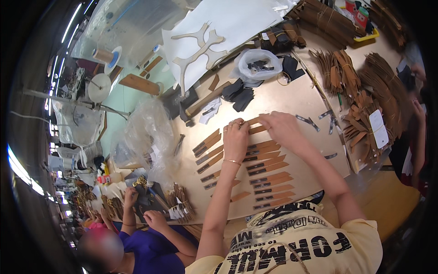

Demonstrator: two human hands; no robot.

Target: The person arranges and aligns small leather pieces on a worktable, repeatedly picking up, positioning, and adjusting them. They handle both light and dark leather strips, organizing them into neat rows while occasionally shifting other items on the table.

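At the top of a row of tan leather strips, my left hand (237, 138) is closed on the left end of a leather strip (257, 129). My right hand (281, 129) pinches the same piece near its right end. Below my hands lies a column of pointed leather strips (273, 188), each with a dark patch at its left end. A second group of strips (212, 142) lies to the left of my left wrist. Several loose dark metal-looking pieces (312, 123) are on the board to the right of my right hand. My fingertips partly hide the held strip.
Bundles of brown leather pieces (365, 123) crowd the right side. Beyond my hands are a hammer (207, 99), black pieces (239, 94) and a plastic bag (259, 66) with dark parts. Clear plastic (150, 132) lies left. A co-worker in purple (150, 246) works at lower left.
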